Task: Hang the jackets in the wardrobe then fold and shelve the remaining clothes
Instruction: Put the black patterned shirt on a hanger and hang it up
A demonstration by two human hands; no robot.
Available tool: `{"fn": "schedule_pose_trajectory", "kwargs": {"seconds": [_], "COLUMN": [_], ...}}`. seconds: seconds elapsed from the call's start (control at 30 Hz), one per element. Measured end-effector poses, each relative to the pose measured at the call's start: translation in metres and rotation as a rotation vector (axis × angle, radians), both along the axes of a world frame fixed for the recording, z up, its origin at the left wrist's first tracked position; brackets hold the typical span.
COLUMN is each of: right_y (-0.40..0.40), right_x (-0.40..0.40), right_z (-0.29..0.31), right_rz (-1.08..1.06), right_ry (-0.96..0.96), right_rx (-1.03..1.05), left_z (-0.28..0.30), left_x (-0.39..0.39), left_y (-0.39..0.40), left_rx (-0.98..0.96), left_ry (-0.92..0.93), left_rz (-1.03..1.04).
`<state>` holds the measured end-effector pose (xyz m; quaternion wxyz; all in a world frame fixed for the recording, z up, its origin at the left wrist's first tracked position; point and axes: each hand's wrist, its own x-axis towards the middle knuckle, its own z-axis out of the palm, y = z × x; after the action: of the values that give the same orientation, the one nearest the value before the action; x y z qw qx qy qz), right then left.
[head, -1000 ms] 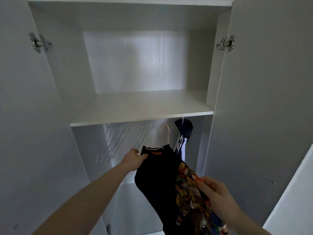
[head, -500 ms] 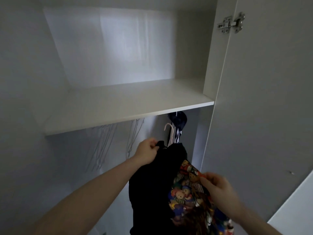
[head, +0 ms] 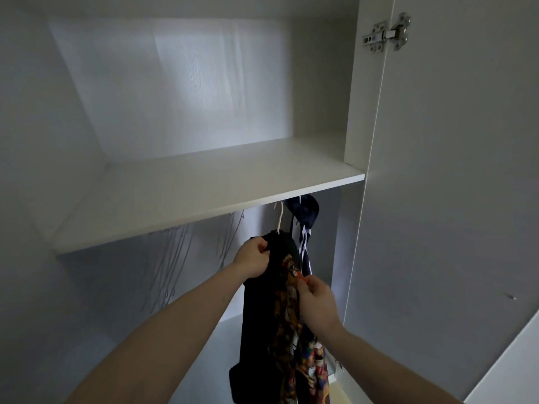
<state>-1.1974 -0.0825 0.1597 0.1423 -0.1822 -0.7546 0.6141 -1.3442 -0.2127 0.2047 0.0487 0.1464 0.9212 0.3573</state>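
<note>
The jacket [head: 264, 290], black outside with a bright cartoon-print lining, hangs between our two hands inside the open wardrobe [head: 354, 91], just under the white shelf [head: 204, 188]. Our left hand [head: 253, 259] grips the black cloth at the jacket's shoulder, fingers curled tight around a fold of it. Our right hand [head: 316, 301] pinches the lining's edge, where a small orange tab shows between thumb and fingertips. A white hanger [head: 279, 218] rises out of the jacket's collar, its hook reaching up to the shelf's underside; we cannot tell whether it rests on a rail, since the shelf hides that spot. Just to the right of it hangs a navy garment [head: 303, 223] with white stripes, touching or nearly touching the jacket. To the left, under the shelf, a row of thin wire hangers [head: 186, 258] shows faintly against the grey back wall. The right-hand door [head: 455, 185] stands open, its metal hinge [head: 386, 33] at the top edge of the frame. The jacket's lower part drops to the bottom of the view, its black hem bunched at the left and the printed lining spilling out at the right.
</note>
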Motion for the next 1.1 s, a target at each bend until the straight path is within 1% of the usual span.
{"fn": "schedule_pose_trajectory", "kwargs": {"seconds": [0.07, 0.13, 0.27, 0.4, 0.47, 0.6, 0.67, 0.77, 0.83, 0.9, 1.0, 1.1], "right_y": [-0.001, -0.002, 0.002, 0.023, 0.036, 0.054, 0.058, 0.061, 0.061, 0.060, 0.061, 0.065], "right_x": [-0.017, -0.033, -0.059, -0.089, -0.105, -0.142, -0.160, -0.181, -0.191, -0.200, -0.217, -0.234], "right_z": [0.000, -0.001, -0.009, -0.017, -0.024, -0.039, -0.051, -0.067, -0.071, -0.070, -0.060, -0.048], "right_rz": [-0.003, -0.009, 0.003, -0.034, -0.041, -0.038, -0.041, -0.069, -0.075, -0.089, -0.106, -0.113], "right_ry": [0.015, 0.021, 0.042, 0.078, 0.106, 0.133, 0.129, 0.153, 0.185, 0.215, 0.249, 0.257], "right_rx": [0.011, 0.023, -0.014, 0.020, 0.041, 0.093, 0.110, 0.102, 0.104, 0.102, 0.115, 0.160], "left_z": [-0.001, 0.000, 0.003, -0.001, -0.007, -0.012, -0.005, 0.014, 0.031, 0.043, 0.047, 0.061], "left_x": [-0.010, -0.020, -0.041, -0.059, -0.066, -0.071, -0.064, -0.052, -0.044, -0.038, -0.029, -0.030], "left_y": [0.002, 0.004, 0.010, 0.019, 0.022, 0.016, 0.009, -0.004, -0.014, -0.023, -0.030, -0.032], "left_rx": [-0.001, -0.045, -0.188, -0.354, -0.370, -0.329, -0.314, -0.245, -0.255, -0.281, -0.319, -0.278], "left_ry": [0.001, 0.024, 0.102, 0.152, 0.184, 0.296, 0.407, 0.659, 0.771, 0.837, 1.018, 1.169], "left_rz": [0.031, 0.034, 0.021, 0.009, -0.001, -0.022, -0.036, -0.043, -0.059, -0.126, -0.243, -0.250]}}
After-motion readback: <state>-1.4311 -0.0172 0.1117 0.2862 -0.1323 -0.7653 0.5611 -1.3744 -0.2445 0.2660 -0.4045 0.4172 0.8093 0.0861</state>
